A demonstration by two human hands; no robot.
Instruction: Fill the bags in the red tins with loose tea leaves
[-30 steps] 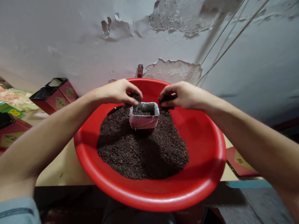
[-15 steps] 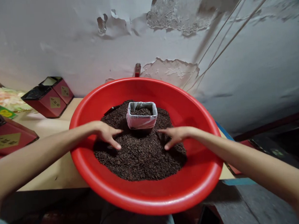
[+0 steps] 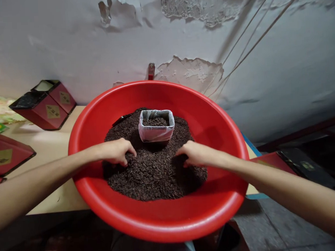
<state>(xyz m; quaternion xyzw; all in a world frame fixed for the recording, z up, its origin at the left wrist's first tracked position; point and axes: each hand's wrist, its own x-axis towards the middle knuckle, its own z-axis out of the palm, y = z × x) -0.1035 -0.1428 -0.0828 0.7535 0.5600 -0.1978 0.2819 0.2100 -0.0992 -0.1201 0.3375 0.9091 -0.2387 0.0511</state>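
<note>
Dark loose tea leaves (image 3: 153, 174) lie heaped in a wide red basin (image 3: 166, 227). On the heap stands a small box (image 3: 156, 133) with a clear plastic liner folded over its rim and tea leaves inside. My left hand (image 3: 117, 151) is to the left of the box, its fingers curled around tea leaves. On the other side, my right hand (image 3: 195, 154) is closed too, with its fingertips down in the leaves and partly hidden. Neither hand touches the box. A dark thin object (image 3: 120, 120) lies at the heap's back left.
Red and black tea boxes (image 3: 53, 110) stand on the table (image 3: 50, 136) at the left, with another red box (image 3: 9, 154) nearer. A red and black box (image 3: 285, 164) is right of the basin. Behind rises a peeling wall (image 3: 69, 44) with cords (image 3: 253, 47).
Both hands were spread over the tea leaves and have now curled their fingers into them. The view has shifted slightly; the box has stayed on the heap.
</note>
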